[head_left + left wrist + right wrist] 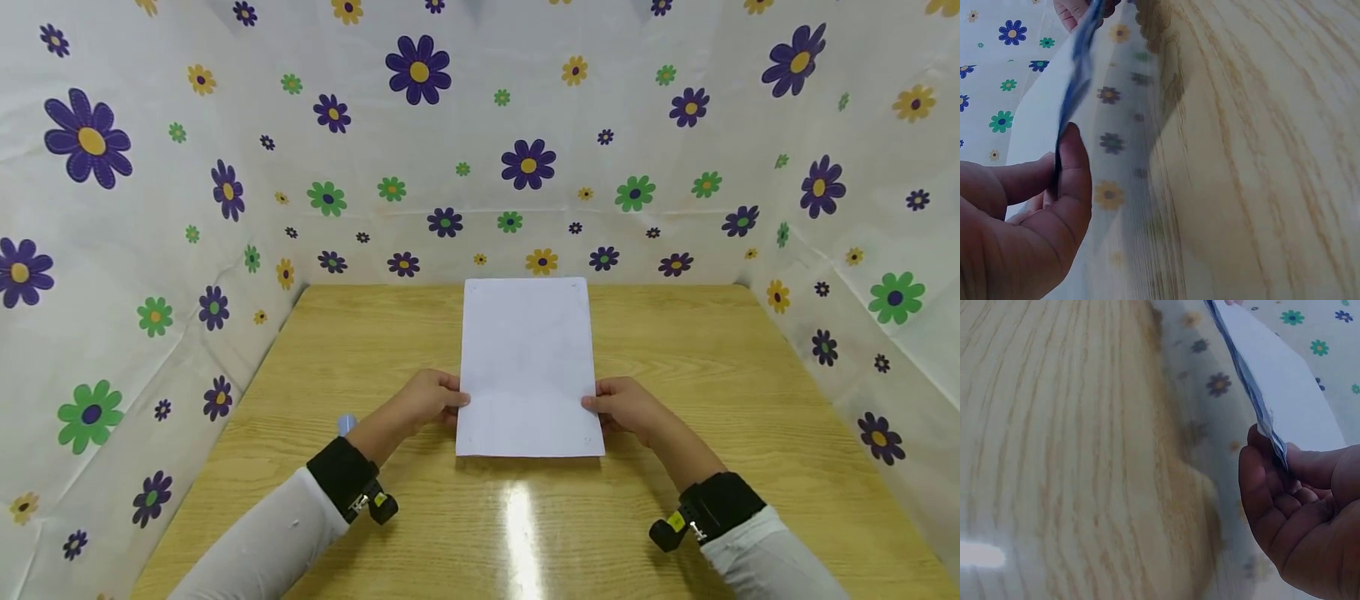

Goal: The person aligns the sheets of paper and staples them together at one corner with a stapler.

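A white rectangular paper (528, 367), perhaps several sheets together, is held above the table in the head view. My left hand (431, 398) pinches its left edge low down, thumb on the face and fingers behind. On the opposite edge my right hand (626, 406) pinches it the same way. The left wrist view shows the left thumb and fingers (1075, 181) closed on the paper's dark-looking edge. In the right wrist view the edge (1250, 387) looks layered and slightly crumpled between the right thumb and fingers (1260, 481). What lies behind the paper is hidden.
A small light-blue object (347, 424) lies on the wooden table (360, 333) beside the left wrist, partly covered by it. White flower-printed sheeting (480, 125) encloses the back and both sides. Light glares off the table's front middle.
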The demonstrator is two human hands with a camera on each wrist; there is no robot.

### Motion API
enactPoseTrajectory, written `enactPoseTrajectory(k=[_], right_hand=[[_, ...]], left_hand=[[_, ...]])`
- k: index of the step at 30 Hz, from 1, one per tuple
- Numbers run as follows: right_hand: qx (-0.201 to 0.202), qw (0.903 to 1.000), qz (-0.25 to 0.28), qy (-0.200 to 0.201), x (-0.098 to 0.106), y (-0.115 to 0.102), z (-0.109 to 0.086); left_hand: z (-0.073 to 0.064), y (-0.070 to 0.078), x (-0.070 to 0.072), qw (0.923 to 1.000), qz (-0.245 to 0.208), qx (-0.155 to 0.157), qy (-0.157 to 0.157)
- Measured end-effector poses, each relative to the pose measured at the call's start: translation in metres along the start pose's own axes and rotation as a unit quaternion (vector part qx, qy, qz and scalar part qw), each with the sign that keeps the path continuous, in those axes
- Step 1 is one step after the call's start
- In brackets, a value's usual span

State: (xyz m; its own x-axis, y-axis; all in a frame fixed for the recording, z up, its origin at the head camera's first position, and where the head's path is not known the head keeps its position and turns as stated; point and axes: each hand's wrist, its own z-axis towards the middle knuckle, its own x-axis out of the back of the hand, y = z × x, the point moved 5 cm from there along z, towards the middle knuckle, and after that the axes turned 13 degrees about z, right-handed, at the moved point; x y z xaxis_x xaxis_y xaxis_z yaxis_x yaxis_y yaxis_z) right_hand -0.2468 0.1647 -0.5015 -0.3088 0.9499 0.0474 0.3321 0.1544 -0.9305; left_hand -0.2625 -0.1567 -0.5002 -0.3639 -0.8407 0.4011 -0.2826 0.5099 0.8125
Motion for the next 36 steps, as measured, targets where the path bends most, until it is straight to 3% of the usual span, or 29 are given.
enactPoseTrajectory(k=[10,19,25,28,30,32,34,36], right_hand=[[-0.005,0.9996,-0.026,0.011,-0.002,0.009,0.004],[-0.032,0.9994,-0.010,-0.004,0.000,0.016,0.010],[-0.058,0.9980,0.023,-0.003,0.005,0.021,0.013],[-0.068,0.9973,0.029,0.004,0.007,0.021,0.011],[-0.067,0.9974,0.025,0.006,0.008,0.020,0.010],[-0.067,0.9974,0.025,0.008,0.007,0.020,0.010],[-0.065,0.9974,0.031,0.005,0.006,0.021,0.011],[-0.065,0.9973,0.035,0.002,0.005,0.022,0.011]], left_hand=[[-0.005,-0.009,-0.003,0.9973,0.016,0.042,-0.058],[-0.006,-0.014,-0.001,0.9967,0.044,0.043,-0.053],[-0.009,-0.020,0.004,0.9958,0.071,0.023,-0.054],[-0.013,-0.018,0.010,0.9933,0.104,-0.009,-0.049],[-0.017,-0.014,0.017,0.9880,0.145,-0.038,-0.036],[-0.022,-0.009,0.027,0.9772,0.202,-0.064,-0.013],[-0.029,-0.003,0.040,0.9584,0.272,-0.085,0.015],[-0.037,0.002,0.053,0.9379,0.334,-0.085,0.037]])
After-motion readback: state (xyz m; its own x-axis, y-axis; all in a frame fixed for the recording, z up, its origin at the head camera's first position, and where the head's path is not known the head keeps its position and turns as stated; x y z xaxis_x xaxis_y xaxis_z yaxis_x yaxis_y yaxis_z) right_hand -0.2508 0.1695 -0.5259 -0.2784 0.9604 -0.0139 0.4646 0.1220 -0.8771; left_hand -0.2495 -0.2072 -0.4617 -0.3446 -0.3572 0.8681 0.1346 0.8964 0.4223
